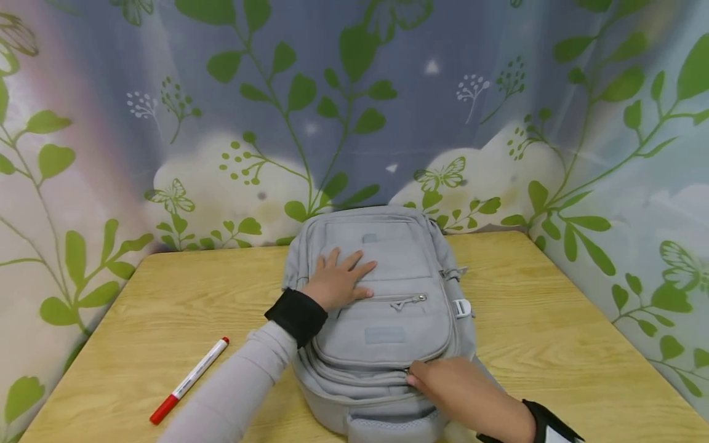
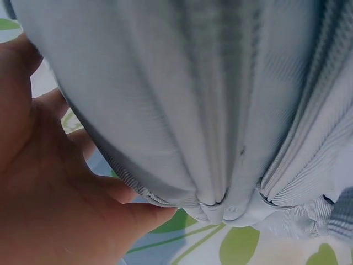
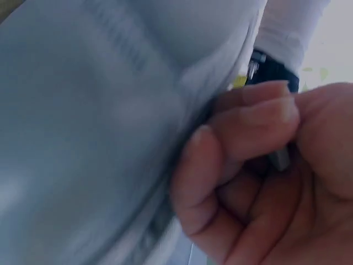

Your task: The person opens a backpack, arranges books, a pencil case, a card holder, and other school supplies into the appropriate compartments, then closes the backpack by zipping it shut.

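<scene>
A light grey backpack (image 1: 388, 253) lies front side up on the wooden table. Fingers spread, my left hand (image 1: 336, 283) rests on its front, just left of the small front pocket's zipper (image 1: 410, 299). My right hand (image 1: 460, 391) is at the lower right edge, pinching a zipper pull (image 3: 280, 159) whose metal end shows between the curled fingers in the right wrist view. Most of that pull is hidden by the fingers. In the left wrist view, the left hand (image 2: 71, 182) lies against the bag beside its zipper seams.
A white marker with a red cap (image 1: 189, 380) lies on the table (image 1: 221, 289) left of the bag, near my left sleeve. A curtain with green leaves (image 1: 310, 111) hangs behind the table and along both sides. A white side buckle (image 1: 462, 308) is on the bag's right.
</scene>
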Motion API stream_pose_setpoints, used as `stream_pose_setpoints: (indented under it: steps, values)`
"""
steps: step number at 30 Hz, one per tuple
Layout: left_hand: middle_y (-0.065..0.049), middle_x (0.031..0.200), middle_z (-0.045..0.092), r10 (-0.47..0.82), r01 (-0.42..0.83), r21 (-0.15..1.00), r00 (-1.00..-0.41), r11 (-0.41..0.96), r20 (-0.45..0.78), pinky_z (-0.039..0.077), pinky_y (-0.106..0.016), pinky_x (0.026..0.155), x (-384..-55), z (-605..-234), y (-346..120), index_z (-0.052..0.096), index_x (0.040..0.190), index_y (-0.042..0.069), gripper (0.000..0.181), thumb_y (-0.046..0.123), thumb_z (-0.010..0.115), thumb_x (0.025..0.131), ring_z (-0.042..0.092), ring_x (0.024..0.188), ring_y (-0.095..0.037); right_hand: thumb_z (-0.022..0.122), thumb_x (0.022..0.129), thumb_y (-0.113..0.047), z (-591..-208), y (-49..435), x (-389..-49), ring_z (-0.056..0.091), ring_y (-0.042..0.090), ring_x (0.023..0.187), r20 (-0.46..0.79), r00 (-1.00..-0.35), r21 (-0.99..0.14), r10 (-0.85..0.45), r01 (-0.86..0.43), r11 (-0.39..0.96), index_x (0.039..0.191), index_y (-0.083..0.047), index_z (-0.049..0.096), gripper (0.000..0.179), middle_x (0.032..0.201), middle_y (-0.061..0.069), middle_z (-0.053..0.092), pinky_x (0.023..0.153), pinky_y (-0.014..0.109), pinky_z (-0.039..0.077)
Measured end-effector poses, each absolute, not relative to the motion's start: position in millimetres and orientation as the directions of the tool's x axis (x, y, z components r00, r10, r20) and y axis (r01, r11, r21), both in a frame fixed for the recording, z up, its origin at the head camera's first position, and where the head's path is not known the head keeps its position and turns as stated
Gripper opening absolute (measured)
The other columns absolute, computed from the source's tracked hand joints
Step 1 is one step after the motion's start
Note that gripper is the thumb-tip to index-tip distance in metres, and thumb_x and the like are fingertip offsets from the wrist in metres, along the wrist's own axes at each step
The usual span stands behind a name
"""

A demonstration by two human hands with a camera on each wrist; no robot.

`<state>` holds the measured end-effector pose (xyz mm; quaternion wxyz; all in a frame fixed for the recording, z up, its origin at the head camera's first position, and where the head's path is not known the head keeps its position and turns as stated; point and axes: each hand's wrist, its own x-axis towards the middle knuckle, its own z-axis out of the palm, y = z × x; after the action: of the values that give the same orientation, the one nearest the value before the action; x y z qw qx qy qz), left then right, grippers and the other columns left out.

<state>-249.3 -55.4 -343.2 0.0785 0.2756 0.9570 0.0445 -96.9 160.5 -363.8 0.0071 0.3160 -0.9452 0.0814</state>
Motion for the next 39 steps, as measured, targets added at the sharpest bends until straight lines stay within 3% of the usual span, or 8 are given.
stream_pose_setpoints:
  steps: [6,10,15,21,24,30,33,39]
  values:
    - [-0.010,0.146,0.039,0.638,0.617,0.269,-0.770,0.739,0.014,0.023,-0.056,0.111,-238,-343,-68,0.047,0.138,0.018,0.050,0.039,0.055,0.093,0.029,0.137,-0.040,0.051,0.096,-0.029,-354,146,-103,0.034,-0.004,0.046,0.024,-0.777,-0.372,-0.629,-0.591,0.716,0.076,-0.020,0.056,0.022,0.056,-0.014,0.040,0.047,0.015,0.035]
    - [-0.007,0.109,0.063,0.763,0.703,0.427,-0.645,0.568,0.047,0.048,-0.031,0.085,-203,-327,-70,0.065,0.117,0.011,0.028,0.021,0.061,0.091,0.060,0.098,-0.018,0.053,0.095,-0.025,-347,149,-103,0.041,-0.008,0.054,0.148,-0.800,-0.469,-0.581,-0.574,0.671,0.089,-0.019,0.064,0.013,0.066,-0.014,0.053,0.052,0.014,0.039]
    - [0.007,0.071,0.061,0.828,0.597,0.644,-0.551,0.478,-0.104,0.042,-0.016,0.056,-158,-318,-59,0.065,0.112,0.014,0.022,0.013,0.062,0.090,0.051,0.057,-0.002,0.055,0.095,-0.021,-341,151,-102,0.041,-0.010,0.053,0.264,-0.798,-0.478,-0.542,-0.596,0.646,0.097,-0.019,0.057,0.003,0.066,-0.014,0.054,0.047,0.013,0.037]
    - [0.008,0.057,0.049,0.832,0.530,0.710,-0.536,0.464,-0.143,0.036,-0.012,0.050,-135,-327,-44,0.062,0.081,0.010,0.010,0.014,0.062,0.090,0.040,0.047,0.001,0.054,0.095,-0.023,-340,151,-103,0.036,-0.011,0.049,0.264,-0.743,-0.469,-0.616,-0.657,0.591,0.100,-0.019,0.049,0.008,0.064,-0.014,0.051,0.044,0.012,0.035]
    - [0.010,0.063,0.056,0.825,0.528,0.709,-0.550,0.467,-0.134,0.042,-0.012,0.055,-132,-328,-46,0.064,0.084,0.012,0.007,0.019,0.066,0.087,0.048,0.053,0.005,0.055,0.094,-0.028,-342,159,-108,0.047,-0.007,0.061,0.297,-0.690,-0.335,-0.660,-0.723,0.605,0.109,-0.016,0.052,0.019,0.078,-0.012,0.057,0.053,0.014,0.041]
    - [0.007,0.075,0.065,0.805,0.532,0.711,-0.588,0.459,-0.080,0.044,-0.013,0.055,-126,-328,-61,0.069,0.091,0.014,0.011,0.022,0.062,0.089,0.052,0.057,0.005,0.075,0.074,-0.041,-361,167,-127,0.055,0.008,0.088,0.385,-0.511,0.188,-0.768,-0.772,0.607,0.100,-0.016,0.058,0.040,0.099,-0.007,0.055,0.073,0.026,0.048]
    - [0.003,0.078,0.067,0.791,0.497,0.741,-0.608,0.452,-0.075,0.044,-0.013,0.054,-125,-331,-67,0.068,0.100,0.012,0.015,0.015,0.054,0.094,0.054,0.056,0.002,0.079,0.068,-0.039,-372,163,-133,0.048,0.007,0.079,0.404,-0.466,0.274,-0.787,-0.760,0.590,0.088,-0.019,0.053,0.038,0.091,-0.008,0.051,0.066,0.023,0.041]
    - [-0.002,0.075,0.066,0.718,0.369,0.793,-0.685,0.485,-0.121,0.046,-0.018,0.053,-131,-333,-101,0.060,0.100,0.011,0.010,0.012,0.050,0.097,0.057,0.056,-0.005,0.058,0.084,-0.028,-379,156,-139,0.040,0.006,0.065,0.464,-0.377,0.338,-0.802,-0.761,0.554,0.074,-0.019,0.046,0.017,0.074,-0.008,0.043,0.055,0.019,0.031]
